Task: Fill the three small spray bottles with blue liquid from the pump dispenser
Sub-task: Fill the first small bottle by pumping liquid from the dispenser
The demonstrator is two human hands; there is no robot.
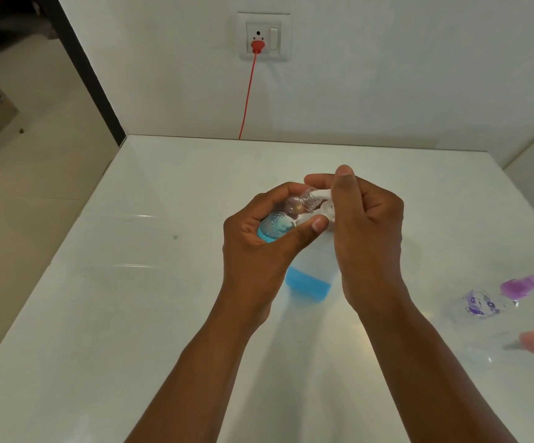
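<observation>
My left hand (259,231) grips a small clear spray bottle (278,227), tilted, with foamy blue liquid in its lower part. Its open neck meets the white nozzle of the pump dispenser (310,279), a clear bottle with blue liquid low in it, standing on the white table (131,314). My right hand (364,225) wraps the white pump head, thumb raised above it. Two more small spray bottles lie at the right: one with a purple cap (495,298) and flower print, one with a pink cap (527,343).
A red cable (248,91) runs down from a wall socket (263,36) behind the table's far edge. The table's left edge drops to a tiled floor. A white surface stands at the far right.
</observation>
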